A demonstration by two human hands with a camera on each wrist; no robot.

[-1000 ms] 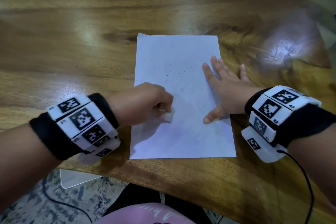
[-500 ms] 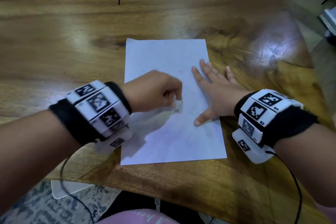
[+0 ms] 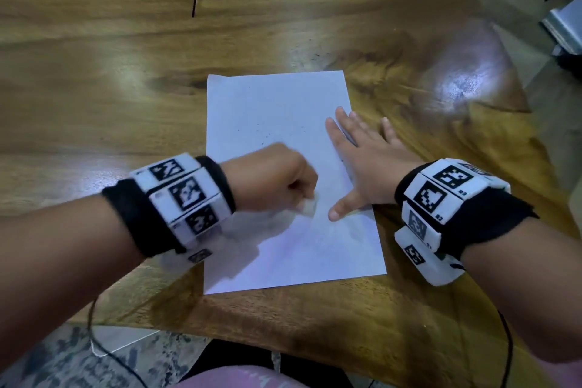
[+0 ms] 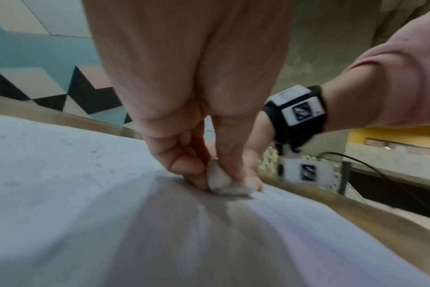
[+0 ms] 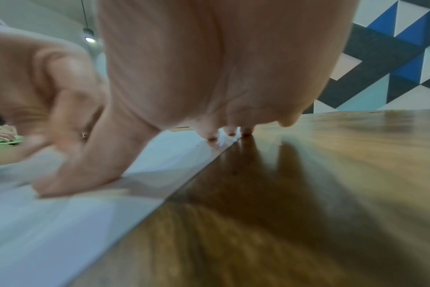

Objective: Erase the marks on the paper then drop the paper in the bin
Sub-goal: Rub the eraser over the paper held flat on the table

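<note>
While our left hand [image 3: 271, 181] pinches the eraser [image 3: 308, 207] and our flat right hand [image 3: 362, 164] pins the paper [image 3: 277, 104], hard rubbing could crumple it.

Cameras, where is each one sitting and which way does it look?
Head: worn on the head, looks forward and down at the paper on the table; both forearms and hands show.
Left wrist: looks along the left hand pinching the eraser.
Right wrist: looks along the right hand, flat across the paper's edge.
Shared: head and left wrist views both show the eraser on the paper.
</note>
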